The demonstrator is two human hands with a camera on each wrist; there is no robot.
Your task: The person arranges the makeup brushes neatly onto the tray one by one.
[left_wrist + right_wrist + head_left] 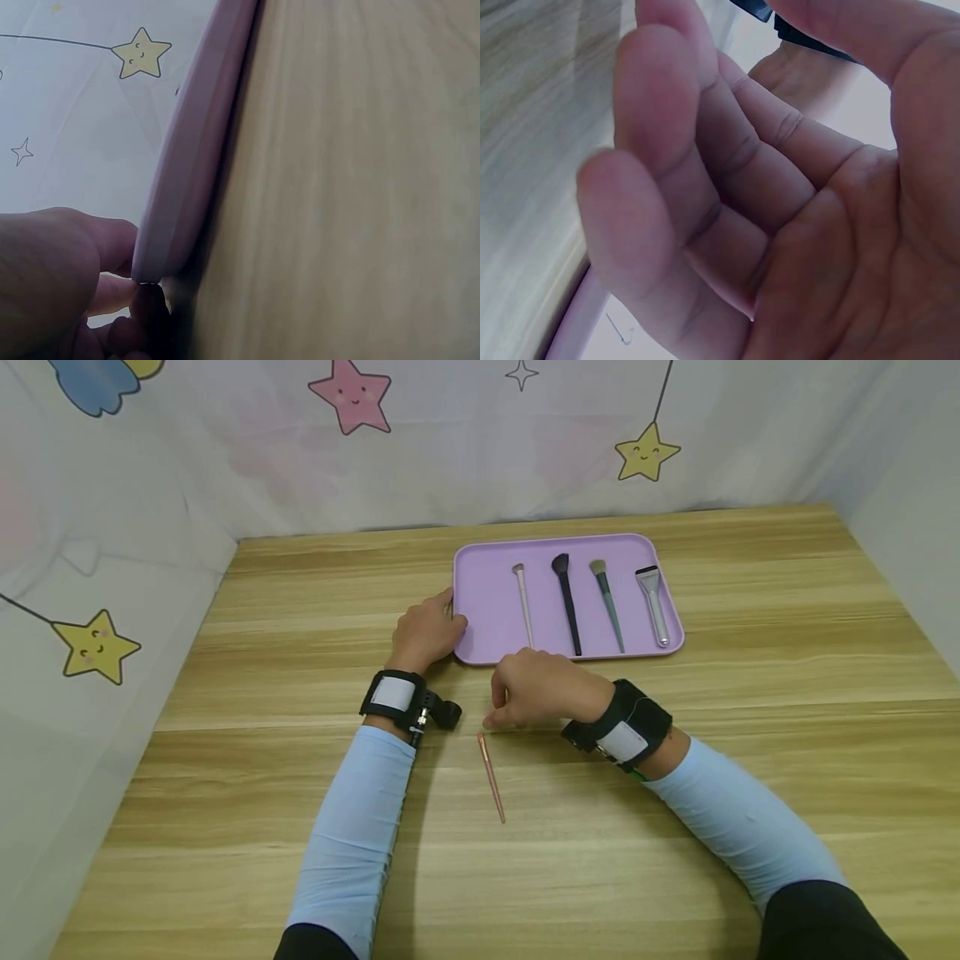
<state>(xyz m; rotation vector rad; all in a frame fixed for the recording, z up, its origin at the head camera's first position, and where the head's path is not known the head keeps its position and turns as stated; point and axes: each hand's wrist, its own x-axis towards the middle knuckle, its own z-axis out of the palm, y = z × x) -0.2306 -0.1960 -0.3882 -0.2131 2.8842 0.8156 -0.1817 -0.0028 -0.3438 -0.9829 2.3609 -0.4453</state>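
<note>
A pink makeup brush (492, 778) lies on the wooden table, its tip pointing away from me. Just beyond that tip hovers my right hand (543, 687), fingers loosely bent; its palm (840, 255) holds nothing in the right wrist view. My left hand (426, 631) grips the left edge of the lilac tray (480, 610), thumb over the rim and other fingers against the outer side. In the tray lie a thin white brush (524, 606), a black brush (569, 602), a green brush (609, 606) and a flat silver-handled brush (656, 606), spaced in a row.
The wooden table (300, 635) stretches out on both sides of the tray and toward me. Behind it hangs a pale curtain (450, 468) printed with stars. A small wrist camera (447, 715) juts from the left wristband near the pink brush.
</note>
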